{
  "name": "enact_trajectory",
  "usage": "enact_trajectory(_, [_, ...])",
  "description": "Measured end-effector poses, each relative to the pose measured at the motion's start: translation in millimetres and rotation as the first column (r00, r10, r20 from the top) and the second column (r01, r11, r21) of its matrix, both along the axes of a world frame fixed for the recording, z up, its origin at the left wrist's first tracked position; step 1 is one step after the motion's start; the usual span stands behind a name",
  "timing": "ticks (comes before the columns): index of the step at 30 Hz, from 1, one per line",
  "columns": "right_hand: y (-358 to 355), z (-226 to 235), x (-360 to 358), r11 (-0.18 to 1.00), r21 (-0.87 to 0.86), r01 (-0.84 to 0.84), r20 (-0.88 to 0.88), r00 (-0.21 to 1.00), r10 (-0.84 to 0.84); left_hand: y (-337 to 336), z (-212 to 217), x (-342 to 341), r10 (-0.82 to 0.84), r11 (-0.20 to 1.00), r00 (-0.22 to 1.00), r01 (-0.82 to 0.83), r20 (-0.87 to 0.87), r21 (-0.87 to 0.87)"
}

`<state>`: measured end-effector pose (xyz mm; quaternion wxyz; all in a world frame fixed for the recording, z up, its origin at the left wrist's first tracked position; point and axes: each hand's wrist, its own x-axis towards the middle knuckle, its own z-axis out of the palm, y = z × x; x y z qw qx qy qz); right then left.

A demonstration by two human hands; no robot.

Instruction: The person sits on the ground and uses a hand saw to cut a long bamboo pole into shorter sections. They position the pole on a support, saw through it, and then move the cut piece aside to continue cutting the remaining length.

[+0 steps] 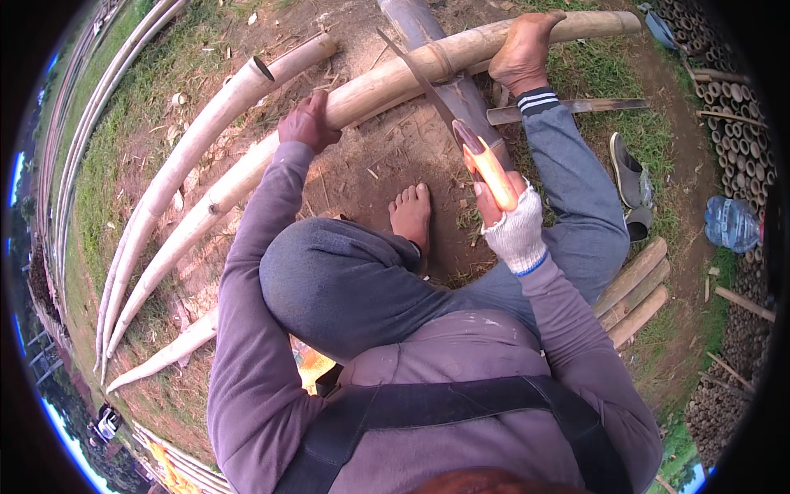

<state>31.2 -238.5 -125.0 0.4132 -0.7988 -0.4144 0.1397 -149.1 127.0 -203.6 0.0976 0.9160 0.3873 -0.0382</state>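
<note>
A long pale bamboo pole [370, 92] runs from the lower left up to the upper right. My left hand [309, 123], bare, grips this pole left of the middle. In a white fingerless glove, my right hand [512, 214] is closed round the orange-brown handle of a handsaw [430, 92]. The saw's blade lies against the pole near a node, slanting up to the left; how deep it sits in a cut I cannot tell. My bare right foot [527, 49] rests on the pole to the right of the blade. Beneath, a thicker grey log [485, 123] bears the pole.
Another bamboo pole [197, 136] with a sawn end lies on the left. My other foot [411, 212] stands on the soil. Right are shoes [627, 173], short bamboo lengths [632, 295], a plastic water bottle [732, 224] and stacked bamboo pieces [745, 148].
</note>
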Motion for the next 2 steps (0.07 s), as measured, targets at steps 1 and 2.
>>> enact_trajectory(1, [-39.3,-6.6,-12.7,0.992,0.119,-0.044,-0.115,0.992,0.058,-3.3,-0.9,3.7,-0.009,1.000,1.000,0.009,-0.001,-0.017])
enact_trajectory(2, [-36.1,-10.7,-10.3,0.991,0.118,-0.057,-0.120,0.990,0.071,5.2,6.5,7.5,-0.004,1.000,1.000,0.004,0.003,-0.011])
